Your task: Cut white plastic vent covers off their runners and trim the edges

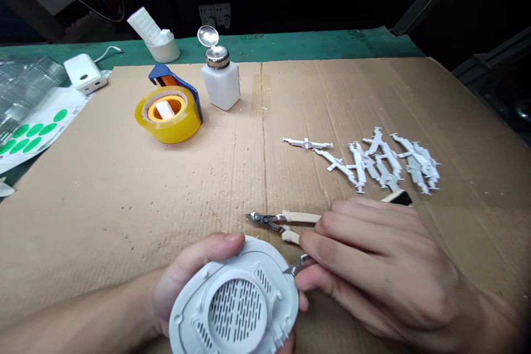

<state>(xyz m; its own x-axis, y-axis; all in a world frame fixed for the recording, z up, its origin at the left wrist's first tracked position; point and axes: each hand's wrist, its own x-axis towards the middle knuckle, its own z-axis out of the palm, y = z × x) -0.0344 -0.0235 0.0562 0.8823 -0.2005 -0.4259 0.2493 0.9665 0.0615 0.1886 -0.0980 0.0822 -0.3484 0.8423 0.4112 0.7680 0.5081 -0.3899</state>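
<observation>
My left hand (194, 271) is closed around the rim of a white oval plastic cover (188, 310) with a slotted round grille, its thumb on the upper edge. A knife (299, 264) is pinched in my right hand (381, 265); its short metal blade meets the cover's right edge, and its handle is hidden by the fingers. Diagonal cutters (265, 220) with cream handles lie on the cardboard just beyond, their grips partly behind my right hand. A black-and-cream end (398, 198) sticks out past my knuckles; I cannot tell which tool it belongs to.
Several small white plastic parts (388, 163) lie in a loose pile at the right on the cardboard (224, 177). A yellow tape roll in a dispenser (170, 116), a white pump bottle (222, 83), a white cup (164, 48) and a white device (84, 73) stand farther back.
</observation>
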